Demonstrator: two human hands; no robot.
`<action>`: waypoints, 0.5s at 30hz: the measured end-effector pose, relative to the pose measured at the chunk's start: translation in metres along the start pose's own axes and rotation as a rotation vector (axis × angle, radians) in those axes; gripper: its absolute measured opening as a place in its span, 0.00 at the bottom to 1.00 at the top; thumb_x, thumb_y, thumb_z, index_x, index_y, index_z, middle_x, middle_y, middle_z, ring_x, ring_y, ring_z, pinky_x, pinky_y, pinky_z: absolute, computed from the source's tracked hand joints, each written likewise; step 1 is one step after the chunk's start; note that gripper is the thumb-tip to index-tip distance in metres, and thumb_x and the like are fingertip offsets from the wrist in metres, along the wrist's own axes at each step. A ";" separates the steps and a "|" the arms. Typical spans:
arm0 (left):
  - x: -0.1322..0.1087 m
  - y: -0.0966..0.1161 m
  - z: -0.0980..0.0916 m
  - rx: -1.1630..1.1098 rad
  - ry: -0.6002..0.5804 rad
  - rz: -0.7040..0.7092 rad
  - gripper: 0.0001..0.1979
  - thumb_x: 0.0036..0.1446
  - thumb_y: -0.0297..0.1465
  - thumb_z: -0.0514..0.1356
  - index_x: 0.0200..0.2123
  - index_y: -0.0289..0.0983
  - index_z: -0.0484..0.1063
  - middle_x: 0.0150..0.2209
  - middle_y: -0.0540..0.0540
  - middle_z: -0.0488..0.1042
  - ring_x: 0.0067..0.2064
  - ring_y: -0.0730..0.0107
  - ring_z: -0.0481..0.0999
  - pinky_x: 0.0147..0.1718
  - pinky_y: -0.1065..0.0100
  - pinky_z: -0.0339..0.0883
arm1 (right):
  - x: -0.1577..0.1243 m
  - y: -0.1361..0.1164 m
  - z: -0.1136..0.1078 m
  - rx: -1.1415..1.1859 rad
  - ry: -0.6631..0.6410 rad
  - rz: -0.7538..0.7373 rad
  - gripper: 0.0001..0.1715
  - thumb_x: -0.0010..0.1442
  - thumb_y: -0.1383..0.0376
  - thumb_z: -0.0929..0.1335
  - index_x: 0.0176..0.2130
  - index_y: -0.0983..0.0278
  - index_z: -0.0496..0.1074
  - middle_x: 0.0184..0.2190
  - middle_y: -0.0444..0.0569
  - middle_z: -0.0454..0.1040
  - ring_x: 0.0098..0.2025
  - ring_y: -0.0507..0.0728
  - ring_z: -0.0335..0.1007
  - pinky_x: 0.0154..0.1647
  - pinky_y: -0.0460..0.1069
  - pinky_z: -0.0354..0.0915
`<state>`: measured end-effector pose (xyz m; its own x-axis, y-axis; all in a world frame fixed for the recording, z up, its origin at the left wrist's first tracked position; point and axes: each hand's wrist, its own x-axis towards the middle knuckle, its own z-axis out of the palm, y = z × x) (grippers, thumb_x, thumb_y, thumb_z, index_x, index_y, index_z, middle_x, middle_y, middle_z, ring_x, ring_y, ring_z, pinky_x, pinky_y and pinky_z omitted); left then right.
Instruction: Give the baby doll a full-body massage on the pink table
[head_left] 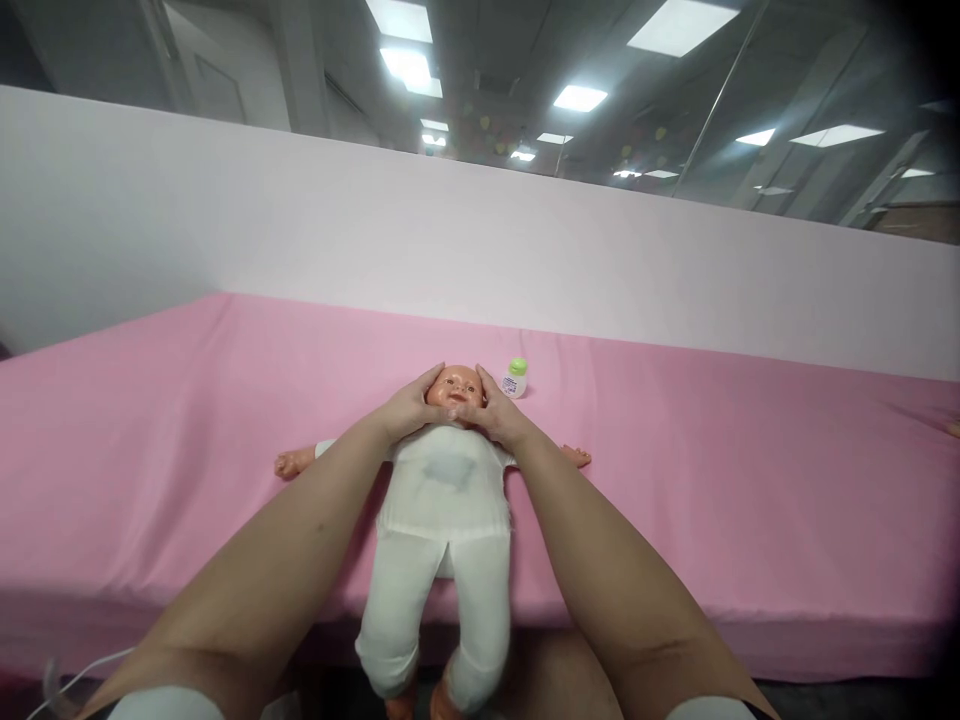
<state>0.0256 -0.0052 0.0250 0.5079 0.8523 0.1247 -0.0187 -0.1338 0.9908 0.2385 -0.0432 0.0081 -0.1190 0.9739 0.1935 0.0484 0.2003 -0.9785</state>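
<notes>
A baby doll (450, 490) in a white top and trousers lies on its back, its arms spread and its lower legs hanging over the near edge of the pink-covered bed. My left hand (417, 405) cups one side of the doll's head, and my right hand (495, 408) cups the other. Both thumbs come together at its chin, while my other fingers run up along the sides of the head and are partly hidden. A grey patch shows on the chest of the top. Just beyond my right hand stands a small clear bottle (514, 380) with a green cap.
The pink sheet (712, 480) stretches out to both sides of the doll. A low white wall (480, 240) borders the bed at the back, with glass above it reflecting ceiling lights. At the lower left hangs a thin white cable (94, 665).
</notes>
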 end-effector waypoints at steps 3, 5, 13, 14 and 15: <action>0.006 -0.006 -0.003 0.224 0.132 0.051 0.56 0.45 0.43 0.77 0.74 0.37 0.57 0.67 0.36 0.69 0.66 0.45 0.71 0.64 0.53 0.66 | 0.003 0.003 -0.001 -0.105 -0.002 -0.017 0.83 0.43 0.50 0.83 0.78 0.57 0.36 0.75 0.54 0.51 0.73 0.65 0.57 0.72 0.59 0.61; 0.009 -0.008 -0.002 0.351 0.214 0.066 0.51 0.49 0.46 0.73 0.72 0.35 0.61 0.66 0.36 0.71 0.65 0.46 0.72 0.64 0.54 0.65 | 0.004 0.003 0.001 -0.213 0.069 -0.033 0.81 0.42 0.48 0.83 0.77 0.57 0.40 0.73 0.54 0.56 0.72 0.65 0.59 0.73 0.59 0.59; 0.011 -0.008 0.004 0.370 0.298 0.146 0.35 0.50 0.44 0.71 0.60 0.37 0.76 0.57 0.37 0.79 0.60 0.42 0.75 0.61 0.53 0.66 | 0.002 0.002 0.011 -0.339 0.261 -0.081 0.53 0.53 0.41 0.76 0.70 0.55 0.64 0.66 0.51 0.69 0.65 0.64 0.70 0.69 0.60 0.63; 0.011 -0.008 0.004 0.343 0.307 0.153 0.35 0.49 0.44 0.72 0.59 0.37 0.77 0.56 0.37 0.80 0.60 0.42 0.76 0.60 0.53 0.66 | 0.003 0.003 0.010 -0.326 0.275 -0.068 0.54 0.53 0.41 0.76 0.71 0.55 0.62 0.68 0.52 0.67 0.67 0.64 0.68 0.70 0.61 0.62; 0.011 -0.009 0.004 0.322 0.310 0.159 0.34 0.49 0.44 0.73 0.58 0.37 0.77 0.55 0.37 0.80 0.59 0.43 0.77 0.60 0.54 0.66 | 0.004 0.004 0.009 -0.310 0.276 -0.059 0.56 0.53 0.41 0.76 0.71 0.56 0.61 0.69 0.52 0.66 0.68 0.64 0.66 0.72 0.61 0.60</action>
<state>0.0353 0.0032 0.0175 0.2381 0.9127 0.3320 0.2173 -0.3832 0.8977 0.2289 -0.0399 0.0046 0.1377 0.9434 0.3017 0.3510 0.2384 -0.9055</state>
